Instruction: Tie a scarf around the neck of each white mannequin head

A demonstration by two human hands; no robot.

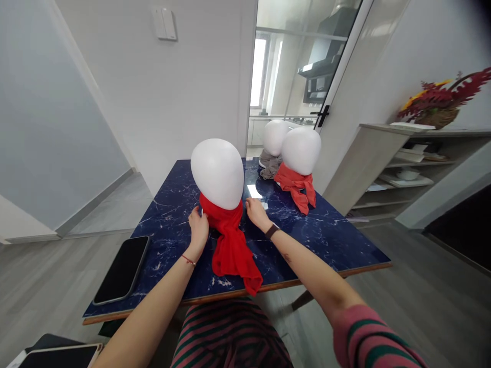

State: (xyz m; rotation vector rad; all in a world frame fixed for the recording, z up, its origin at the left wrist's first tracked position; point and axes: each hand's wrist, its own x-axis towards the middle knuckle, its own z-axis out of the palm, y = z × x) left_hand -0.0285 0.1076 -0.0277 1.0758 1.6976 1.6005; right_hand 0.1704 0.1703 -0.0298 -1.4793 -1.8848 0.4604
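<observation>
A smooth white mannequin head (218,171) stands on the blue table in front of me, leaning slightly. Around its neck is a red scarf (233,250), knotted in front, its ends hanging over the table's near edge. My left hand (198,228) is at the left side of the neck, thumb and fingers closed at the scarf's edge, where a small white bit shows. To the right of the neck, my right hand (258,212) has loosely bent fingers, slightly apart from the scarf, and nothing visible in it. The back of the neck is hidden.
Behind to the right are a white head (302,149) with a coral scarf (296,185) and another head (274,137) with a grey scarf (270,164). A black tablet (123,270) lies at the left of the marbled table (326,240). A shelf unit (406,163) stands right.
</observation>
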